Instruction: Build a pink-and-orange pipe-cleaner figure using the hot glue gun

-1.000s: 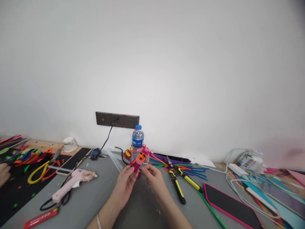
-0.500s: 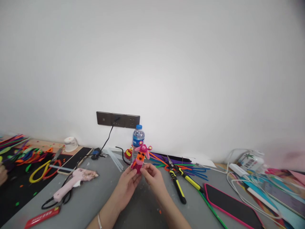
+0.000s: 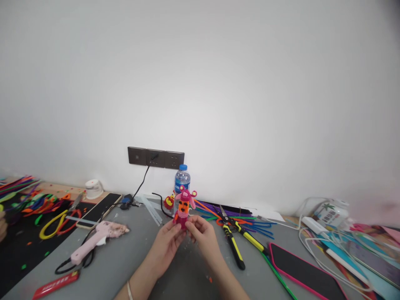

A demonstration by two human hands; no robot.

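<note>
A small pink doll [image 3: 183, 207] with an orange face, black features and two ball-tipped antennae stands upright between my hands. My left hand [image 3: 167, 243] grips its lower left side, thumb in front. On the lower right side, my right hand [image 3: 201, 235] pinches it between thumb and fingers. The doll's base is partly covered by my fingertips. Right behind it rises a water bottle [image 3: 182, 179] with a blue cap. A little red and yellow figure [image 3: 169, 202] sits beside the bottle.
On the left lie a pink glue gun [image 3: 93, 241], a red cutter knife [image 3: 56, 285], a phone [image 3: 99, 211] and scissors [image 3: 53, 225]. To the right are black-yellow pliers [image 3: 233, 246], several pipe cleaners [image 3: 256, 225], a pink-edged phone [image 3: 303, 266] and white cables [image 3: 315, 250]. Another person's hand [image 3: 2, 227] shows far left.
The doll has turned slightly and become more upright between my hands. Both hands keep their hold, and the view has shifted a little.
</note>
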